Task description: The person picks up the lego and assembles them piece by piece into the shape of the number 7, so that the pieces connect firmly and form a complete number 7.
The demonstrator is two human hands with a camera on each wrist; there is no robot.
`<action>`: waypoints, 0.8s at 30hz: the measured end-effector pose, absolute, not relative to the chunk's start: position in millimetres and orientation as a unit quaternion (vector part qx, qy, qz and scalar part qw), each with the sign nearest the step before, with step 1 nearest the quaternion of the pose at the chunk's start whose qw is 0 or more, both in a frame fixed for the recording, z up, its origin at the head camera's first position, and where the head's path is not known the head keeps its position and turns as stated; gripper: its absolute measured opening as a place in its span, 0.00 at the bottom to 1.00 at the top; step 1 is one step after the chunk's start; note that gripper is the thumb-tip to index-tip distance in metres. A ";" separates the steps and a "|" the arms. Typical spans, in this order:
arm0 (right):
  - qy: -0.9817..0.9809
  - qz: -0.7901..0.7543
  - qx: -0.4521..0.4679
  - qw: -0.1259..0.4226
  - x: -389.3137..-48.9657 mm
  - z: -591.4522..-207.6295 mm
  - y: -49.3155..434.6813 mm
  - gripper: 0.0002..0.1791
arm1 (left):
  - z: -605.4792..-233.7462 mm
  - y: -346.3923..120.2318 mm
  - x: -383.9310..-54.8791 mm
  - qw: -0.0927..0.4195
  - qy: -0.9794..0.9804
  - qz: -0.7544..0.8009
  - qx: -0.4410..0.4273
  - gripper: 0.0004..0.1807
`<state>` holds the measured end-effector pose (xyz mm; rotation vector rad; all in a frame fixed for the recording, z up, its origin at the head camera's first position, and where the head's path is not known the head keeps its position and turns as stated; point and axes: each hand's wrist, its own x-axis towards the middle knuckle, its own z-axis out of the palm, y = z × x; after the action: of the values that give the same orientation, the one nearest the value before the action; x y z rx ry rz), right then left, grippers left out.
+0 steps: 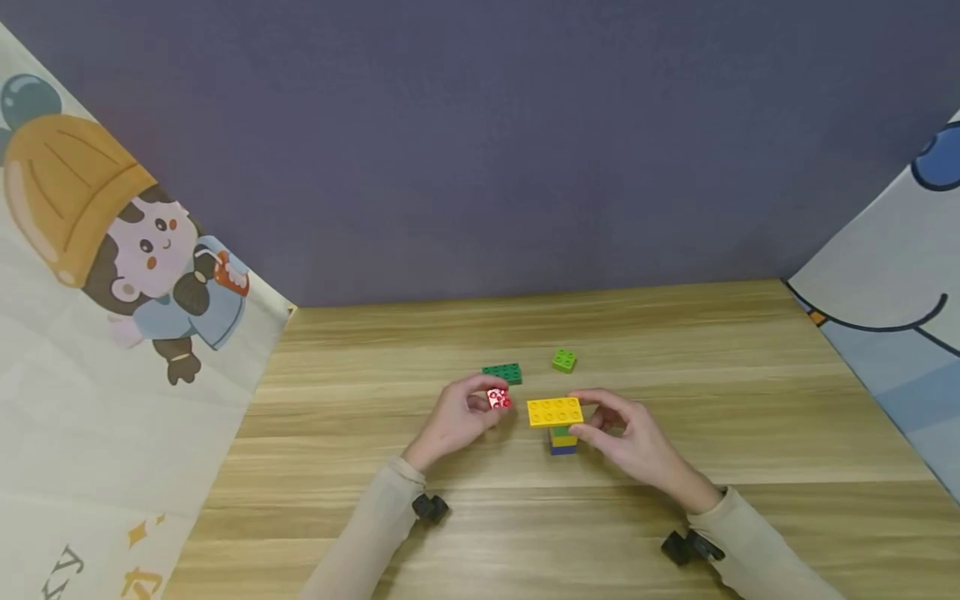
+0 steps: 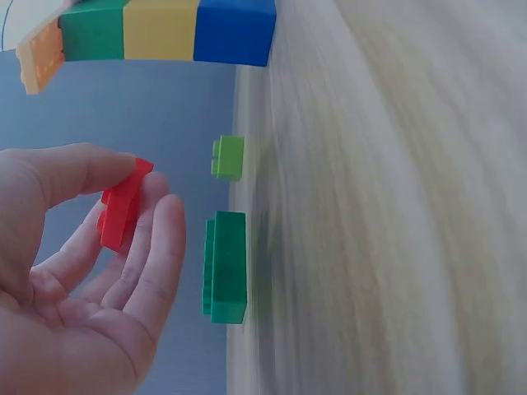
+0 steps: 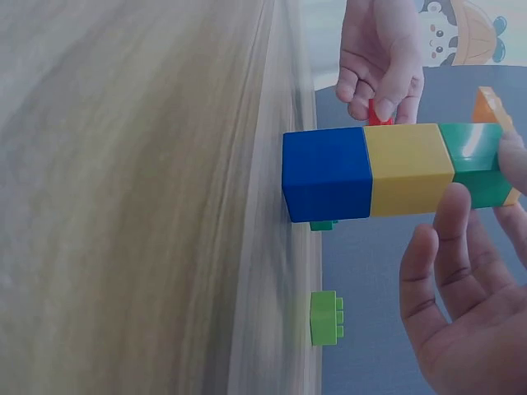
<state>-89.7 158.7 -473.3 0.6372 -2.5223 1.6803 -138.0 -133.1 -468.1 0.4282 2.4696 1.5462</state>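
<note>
A small tower of blue (image 3: 326,174), yellow (image 3: 409,169) and green (image 3: 473,152) bricks stands on the table. At its top lies a flat yellow plate (image 1: 553,412) with studs, reaching out past the tower on the left. My right hand (image 1: 628,433) holds the plate's right end between thumb and fingers. Left of the tower, my left hand (image 1: 459,419) pinches a small red brick (image 2: 123,206) above the table, apart from the tower. The head view shows pale marks on this brick's top. Whether the plate is fully seated on the green brick I cannot tell.
Beyond the left hand, a dark green brick (image 1: 513,374) with two rows of studs lies on the wooden table (image 1: 360,400). Farther right is a small lime green brick (image 1: 564,361). A dark blue-grey panel (image 1: 525,167) rises behind the table's far edge.
</note>
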 end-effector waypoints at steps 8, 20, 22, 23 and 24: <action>-0.816 0.542 0.202 0.022 -89.7 -473.8 159.5 0.24 | -463.0 -131.0 -131.9 0.116 0.820 0.541 0.145 0.21; -0.814 0.541 0.209 0.029 -88.7 -473.7 159.9 0.24 | -455.5 -127.6 -123.9 0.147 0.788 0.583 0.132 0.23; -0.814 0.541 0.212 0.033 -89.2 -474.9 160.5 0.24 | -454.3 -127.0 -122.1 0.155 0.782 0.589 0.131 0.23; -0.814 0.540 0.213 0.035 -89.5 -475.4 160.8 0.24 | -453.8 -126.6 -121.2 0.159 0.780 0.592 0.129 0.23; -0.814 0.539 0.213 0.036 -89.7 -476.1 161.2 0.24 | -453.5 -126.4 -120.2 0.163 0.777 0.595 0.129 0.23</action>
<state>-89.7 161.2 -476.1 0.6535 -2.5009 1.6558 -120.2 -126.4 -453.5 0.3670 2.2157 1.6961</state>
